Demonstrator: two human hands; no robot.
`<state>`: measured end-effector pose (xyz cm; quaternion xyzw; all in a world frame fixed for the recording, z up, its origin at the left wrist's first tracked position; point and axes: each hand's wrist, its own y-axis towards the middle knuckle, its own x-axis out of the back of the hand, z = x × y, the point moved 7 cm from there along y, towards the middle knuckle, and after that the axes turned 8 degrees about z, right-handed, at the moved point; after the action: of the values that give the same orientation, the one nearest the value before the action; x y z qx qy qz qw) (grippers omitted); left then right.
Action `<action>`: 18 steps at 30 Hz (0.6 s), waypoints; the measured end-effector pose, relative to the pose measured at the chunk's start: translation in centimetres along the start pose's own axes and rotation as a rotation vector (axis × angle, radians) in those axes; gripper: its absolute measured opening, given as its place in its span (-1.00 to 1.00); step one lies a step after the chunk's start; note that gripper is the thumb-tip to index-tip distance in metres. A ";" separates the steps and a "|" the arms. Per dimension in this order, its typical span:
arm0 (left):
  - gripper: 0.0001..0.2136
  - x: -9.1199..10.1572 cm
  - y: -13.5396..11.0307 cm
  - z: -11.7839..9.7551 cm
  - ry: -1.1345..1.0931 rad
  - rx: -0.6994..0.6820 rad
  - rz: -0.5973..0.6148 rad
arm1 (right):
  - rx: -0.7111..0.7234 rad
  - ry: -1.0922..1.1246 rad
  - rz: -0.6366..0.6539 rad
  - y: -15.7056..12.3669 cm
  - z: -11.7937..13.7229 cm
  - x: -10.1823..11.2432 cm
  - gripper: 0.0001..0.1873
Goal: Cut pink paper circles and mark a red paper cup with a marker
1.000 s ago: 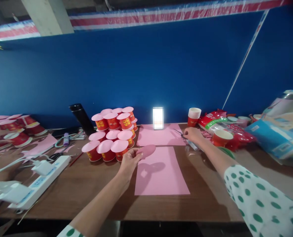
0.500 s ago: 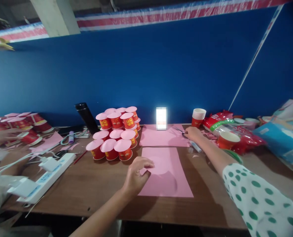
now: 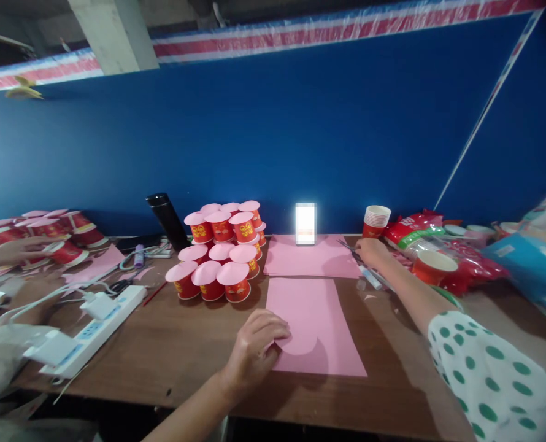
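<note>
My left hand point(image 3: 260, 344) is closed, pinching the edge of a round pink paper disc point(image 3: 306, 336). The disc hovers at a tilt over a flat pink sheet point(image 3: 316, 301) and casts a shadow on it. Farther off to the right, the fingers of my right hand point(image 3: 373, 253) are closed on a pair of scissors point(image 3: 346, 247). Its blades point left across a second pink sheet or pile of sheets point(image 3: 286, 261); the handles are mostly hidden by the hand. Several red paper cups point(image 3: 234, 291), topped with pink discs, stand stacked to the left.
A lit phone point(image 3: 305, 224) leans on the blue partition. Nested cups point(image 3: 376, 220), a glue tube point(image 3: 371, 279), a single cup point(image 3: 435, 267) and red plastic bags point(image 3: 478, 261) lie right. Left are a power strip point(image 3: 93, 331), a black flask point(image 3: 168, 221) and another person's hand point(image 3: 27, 250).
My left hand has turned and lowered slightly, and the pink disc in it now shows more plainly above the sheet. My right hand stays at the scissors. The view has shifted slightly.
</note>
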<state>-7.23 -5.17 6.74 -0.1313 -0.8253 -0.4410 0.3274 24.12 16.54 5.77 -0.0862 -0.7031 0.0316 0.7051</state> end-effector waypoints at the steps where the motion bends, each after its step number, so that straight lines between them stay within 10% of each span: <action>1: -0.64 0.0 0.0 -0.1 0.017 -0.009 0.003 | 0.009 -0.009 -0.017 -0.3 0.2 0.2 -0.74; 11: -0.70 -2.0 0.0 2.0 0.200 0.051 0.077 | 0.076 -0.141 -0.028 -6.8 1.0 -1.7 -0.76; 18: -0.83 -3.8 -1.2 2.7 0.226 0.200 0.345 | 0.109 -0.151 0.009 -8.0 0.8 -3.1 -0.60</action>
<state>-6.13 -3.38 2.43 -0.1872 -0.7882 -0.3063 0.4998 22.69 8.22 3.99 -0.0485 -0.7512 0.0795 0.6535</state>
